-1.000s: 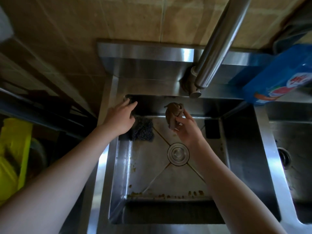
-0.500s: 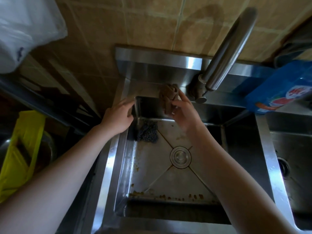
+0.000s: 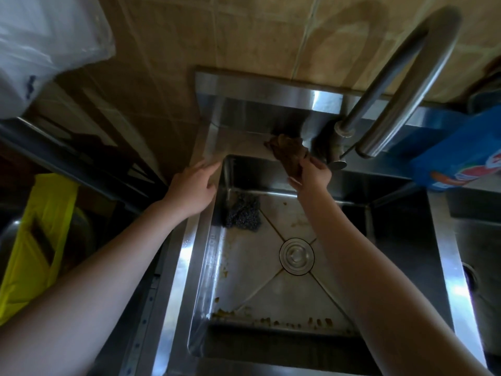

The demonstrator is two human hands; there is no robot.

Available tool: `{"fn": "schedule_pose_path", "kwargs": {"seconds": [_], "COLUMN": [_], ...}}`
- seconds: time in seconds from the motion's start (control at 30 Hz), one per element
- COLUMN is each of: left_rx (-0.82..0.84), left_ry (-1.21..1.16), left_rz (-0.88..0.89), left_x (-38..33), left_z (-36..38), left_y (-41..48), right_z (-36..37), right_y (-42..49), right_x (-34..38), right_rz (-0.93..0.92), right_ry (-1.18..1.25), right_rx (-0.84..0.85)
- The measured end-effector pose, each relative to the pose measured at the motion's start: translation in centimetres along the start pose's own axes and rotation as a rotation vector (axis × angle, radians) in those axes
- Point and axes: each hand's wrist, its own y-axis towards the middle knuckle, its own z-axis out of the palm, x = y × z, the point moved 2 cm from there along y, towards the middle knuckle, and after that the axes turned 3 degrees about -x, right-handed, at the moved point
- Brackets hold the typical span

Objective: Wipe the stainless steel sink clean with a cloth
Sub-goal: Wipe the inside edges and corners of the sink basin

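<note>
The faucet (image 3: pixel 401 88) arches out of the top edge of the view, and its base is partly hidden behind the cloth (image 3: pixel 290 153) and the right hand (image 3: pixel 311 176). At the far right a blue packet (image 3: pixel 458 156) is cut off by the frame, its print too blurred to read. A white plastic bag (image 3: pixel 40 42) fills the far left corner and a yellow bag (image 3: pixel 35 240) hangs lower on the left, both only partly in view. A second basin at the right edge is mostly out of sight.

The stainless steel sink (image 3: pixel 189 248) sits against a tan tiled wall. Its floor has a round drain (image 3: pixel 297 255) in the middle, a dark scouring pad (image 3: pixel 242 211) in the far left corner, and brown specks along the near edge.

The cloth, brown and bunched, lies on the far ledge of the sink, just left of the faucet base. The right hand grips its near end, fingers closed around it. The left hand (image 3: pixel 193 189) rests with fingers spread at the far left corner of the rim; it seems to touch the metal, though the blur makes this uncertain. It is well apart from the cloth.
</note>
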Motion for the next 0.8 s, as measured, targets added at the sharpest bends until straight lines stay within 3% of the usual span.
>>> {"fn": "schedule_pose_path", "kwargs": {"seconds": [0.1,0.2,0.33,0.5,0.67,0.8], "left_rx": [0.001,-0.007,-0.011,0.001,0.009,0.022], "left_ry": [-0.013,-0.011,0.002,0.020,0.018,0.026], "left_rz": [0.008,0.008,0.011,0.001,-0.021,-0.035], "left_x": [-0.5,-0.9,-1.1,-0.3,0.8,1.5], "left_z": [-0.1,-0.2,-0.1,0.4,1.5,1.8], "left_y": [0.1,0.1,-0.2,0.0,-0.1,0.1], "right_z": [0.9,1.9,2.1,1.8,2.1,3.0], "right_y": [-0.1,-0.4,-0.2,0.9,1.3,1.4], "right_x": [0.8,1.7,2.0,1.7,1.0,0.8], "right_rz": [-0.214,-0.342,-0.596,-0.875,-0.948,-1.068], "right_ry": [-0.176,-0.283,-0.744,-1.165,-1.124,-1.269], "right_rx": [-0.118,-0.018,0.046,-0.020,0.057,0.074]}}
